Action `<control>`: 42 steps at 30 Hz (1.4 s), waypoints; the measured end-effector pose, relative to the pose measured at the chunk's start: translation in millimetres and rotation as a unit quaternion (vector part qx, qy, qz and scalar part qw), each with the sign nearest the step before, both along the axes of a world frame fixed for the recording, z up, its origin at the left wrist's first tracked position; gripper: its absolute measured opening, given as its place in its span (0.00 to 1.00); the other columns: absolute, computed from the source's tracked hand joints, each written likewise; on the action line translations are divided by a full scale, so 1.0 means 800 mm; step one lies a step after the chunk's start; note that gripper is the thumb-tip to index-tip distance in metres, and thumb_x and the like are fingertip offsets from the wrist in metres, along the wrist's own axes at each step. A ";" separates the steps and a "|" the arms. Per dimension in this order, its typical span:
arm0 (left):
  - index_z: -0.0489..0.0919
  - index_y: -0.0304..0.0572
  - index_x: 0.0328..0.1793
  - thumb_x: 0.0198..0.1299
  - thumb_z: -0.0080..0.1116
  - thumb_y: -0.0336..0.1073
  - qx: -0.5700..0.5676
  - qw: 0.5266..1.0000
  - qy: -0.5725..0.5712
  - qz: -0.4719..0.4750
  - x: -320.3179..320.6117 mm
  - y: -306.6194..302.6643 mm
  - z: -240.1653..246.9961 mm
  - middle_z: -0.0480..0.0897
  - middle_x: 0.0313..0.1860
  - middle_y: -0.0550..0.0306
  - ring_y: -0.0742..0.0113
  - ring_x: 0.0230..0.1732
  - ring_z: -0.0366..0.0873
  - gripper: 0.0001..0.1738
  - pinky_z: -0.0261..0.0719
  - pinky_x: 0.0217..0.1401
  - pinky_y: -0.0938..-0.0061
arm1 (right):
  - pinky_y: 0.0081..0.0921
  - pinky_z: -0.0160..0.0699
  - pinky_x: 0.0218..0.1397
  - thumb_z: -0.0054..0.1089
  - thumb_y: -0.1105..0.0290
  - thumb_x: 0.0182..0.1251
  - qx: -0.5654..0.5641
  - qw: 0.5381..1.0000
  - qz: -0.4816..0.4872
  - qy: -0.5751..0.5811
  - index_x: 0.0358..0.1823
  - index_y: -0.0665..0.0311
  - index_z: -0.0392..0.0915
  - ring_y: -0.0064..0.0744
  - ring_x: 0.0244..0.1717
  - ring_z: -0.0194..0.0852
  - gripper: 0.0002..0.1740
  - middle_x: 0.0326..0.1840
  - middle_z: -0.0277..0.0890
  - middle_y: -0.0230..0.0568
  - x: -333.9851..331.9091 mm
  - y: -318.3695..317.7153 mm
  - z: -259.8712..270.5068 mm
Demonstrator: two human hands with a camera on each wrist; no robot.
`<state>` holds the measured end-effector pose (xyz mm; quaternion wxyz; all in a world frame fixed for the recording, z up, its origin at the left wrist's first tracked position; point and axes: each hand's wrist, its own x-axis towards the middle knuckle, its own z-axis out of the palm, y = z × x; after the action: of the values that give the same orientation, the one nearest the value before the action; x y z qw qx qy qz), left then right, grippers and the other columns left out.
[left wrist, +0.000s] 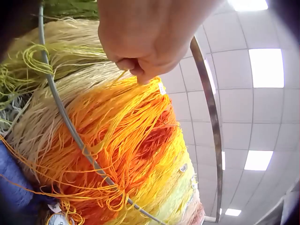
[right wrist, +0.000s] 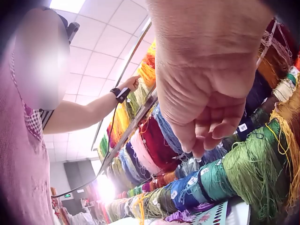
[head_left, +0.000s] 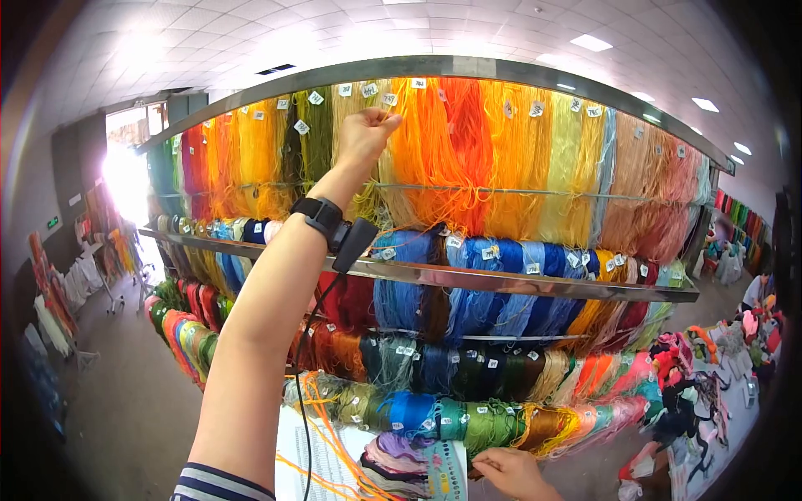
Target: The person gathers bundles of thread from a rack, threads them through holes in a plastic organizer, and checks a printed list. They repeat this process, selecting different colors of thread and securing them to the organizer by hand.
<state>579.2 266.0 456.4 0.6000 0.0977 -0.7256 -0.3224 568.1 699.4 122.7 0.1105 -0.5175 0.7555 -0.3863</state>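
Observation:
My left hand [head_left: 368, 138] is raised to the top row of the rack, thumb and fingertips pinching a thin yellow thread [left wrist: 118, 79] beside a small numbered paper tag [head_left: 389, 99]. Bright orange thread hanks [head_left: 426, 159] hang just right of this hand, with beige hanks behind it. Low at the front, my right hand [head_left: 514, 474] hovers next to a card [head_left: 445, 472] with rows of dark dots, its fingers loosely bent. Nothing shows between those fingers in the right wrist view, where green thread hanks [right wrist: 253, 161] hang below and beyond them.
A metal rail [head_left: 501, 282] crosses the rack between rows of blue, red and brown hanks. Purple and pink skeins [head_left: 397, 459] and loose orange strands lie over a printed sheet [head_left: 292, 434]. A black cable [head_left: 307, 376] hangs from the left wrist. At right stands a table with thread bundles [head_left: 702, 401].

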 end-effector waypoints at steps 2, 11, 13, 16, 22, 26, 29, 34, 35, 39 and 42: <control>0.81 0.35 0.33 0.63 0.61 0.43 -0.004 1.000 -0.013 0.016 0.005 0.001 0.002 0.74 0.19 0.65 0.76 0.20 0.68 0.15 0.66 0.24 0.72 | 0.30 0.77 0.35 0.60 0.68 0.62 -0.021 1.000 0.017 0.015 0.37 0.61 0.81 0.39 0.31 0.80 0.06 0.31 0.80 0.42 0.002 -0.006 -0.004; 0.77 0.34 0.33 0.69 0.51 0.42 0.020 0.997 -0.056 -0.050 0.020 -0.002 -0.011 0.81 0.25 0.55 0.69 0.23 0.75 0.18 0.71 0.26 0.69 | 0.33 0.76 0.35 0.60 0.68 0.61 -0.032 0.998 0.041 0.042 0.34 0.62 0.80 0.43 0.32 0.80 0.06 0.30 0.79 0.42 0.012 -0.008 -0.007; 0.76 0.33 0.33 0.70 0.51 0.41 0.091 0.985 -0.027 -0.144 0.029 0.015 -0.020 0.81 0.26 0.52 0.68 0.24 0.76 0.17 0.72 0.27 0.67 | 0.33 0.76 0.35 0.60 0.68 0.61 -0.023 0.998 0.038 0.032 0.34 0.63 0.80 0.44 0.32 0.79 0.06 0.30 0.79 0.41 0.010 -0.009 -0.004; 0.75 0.34 0.38 0.67 0.52 0.35 -0.044 0.992 -0.048 -0.104 0.031 0.041 -0.059 0.79 0.28 0.48 0.62 0.27 0.77 0.10 0.74 0.31 0.65 | 0.17 0.77 0.35 0.64 0.70 0.64 0.021 0.999 0.045 -0.023 0.43 0.67 0.82 0.14 0.31 0.76 0.09 0.32 0.82 0.33 -0.008 -0.021 -0.011; 0.73 0.36 0.38 0.61 0.56 0.27 -0.157 0.975 -0.126 -0.095 0.091 0.223 -0.230 0.76 0.31 0.41 0.39 0.37 0.77 0.04 0.75 0.36 0.60 | 0.28 0.77 0.53 0.46 0.64 0.77 -0.284 0.911 0.073 -0.290 0.58 0.71 0.72 0.32 0.50 0.78 0.18 0.51 0.79 0.44 -0.034 -0.110 0.114; 0.77 0.36 0.43 0.64 0.57 0.29 -0.100 0.963 -0.185 -0.166 0.117 0.269 -0.285 0.78 0.29 0.48 0.56 0.30 0.79 0.05 0.75 0.34 0.69 | 0.32 0.75 0.61 0.45 0.60 0.77 -0.300 0.813 0.193 -0.460 0.65 0.70 0.64 0.39 0.55 0.77 0.24 0.59 0.73 0.50 -0.040 -0.174 0.195; 0.77 0.37 0.51 0.64 0.58 0.31 -0.086 0.956 -0.204 -0.193 0.134 0.268 -0.304 0.80 0.38 0.49 0.63 0.37 0.80 0.11 0.76 0.38 0.72 | 0.14 0.69 0.34 0.53 0.65 0.74 -0.314 0.802 0.182 -0.475 0.50 0.69 0.73 0.18 0.29 0.70 0.14 0.32 0.76 0.35 -0.045 -0.172 0.197; 0.78 0.42 0.57 0.63 0.59 0.33 0.013 0.973 -0.186 -0.139 0.213 0.239 -0.315 0.79 0.57 0.53 0.63 0.53 0.79 0.16 0.79 0.47 0.74 | 0.15 0.52 0.28 0.58 0.71 0.69 -0.349 0.854 -0.028 -0.386 0.36 0.66 0.75 0.13 0.24 0.53 0.06 0.24 0.60 0.23 -0.044 -0.053 0.095; 0.79 0.40 0.55 0.64 0.58 0.32 -0.012 0.969 -0.201 -0.142 0.238 0.218 -0.328 0.80 0.56 0.54 0.65 0.52 0.79 0.14 0.79 0.45 0.75 | 0.15 0.54 0.29 0.57 0.71 0.68 -0.332 0.857 -0.086 -0.385 0.36 0.65 0.76 0.14 0.25 0.57 0.05 0.26 0.64 0.24 -0.048 -0.011 0.064; 0.82 0.38 0.49 0.66 0.55 0.31 0.161 0.944 -0.278 -0.076 0.354 0.208 -0.330 0.83 0.46 0.59 0.73 0.41 0.81 0.09 0.77 0.38 0.81 | 0.18 0.67 0.38 0.63 0.73 0.61 -0.266 0.870 -0.400 -0.114 0.29 0.63 0.78 0.17 0.31 0.66 0.04 0.27 0.69 0.22 -0.136 0.223 -0.134; 0.82 0.38 0.48 0.67 0.54 0.34 0.233 0.933 -0.273 -0.020 0.412 0.211 -0.346 0.84 0.39 0.62 0.79 0.34 0.79 0.10 0.69 0.31 0.86 | 0.22 0.58 0.33 0.55 0.69 0.69 -0.220 0.758 -0.612 -0.038 0.28 0.62 0.73 0.19 0.31 0.58 0.10 0.29 0.65 0.26 -0.119 0.415 -0.149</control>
<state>908.6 435.2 179.5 0.3325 0.3046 -0.7676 -0.4554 472.8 1031.4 3.1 -0.2379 0.0605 0.8005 -0.5467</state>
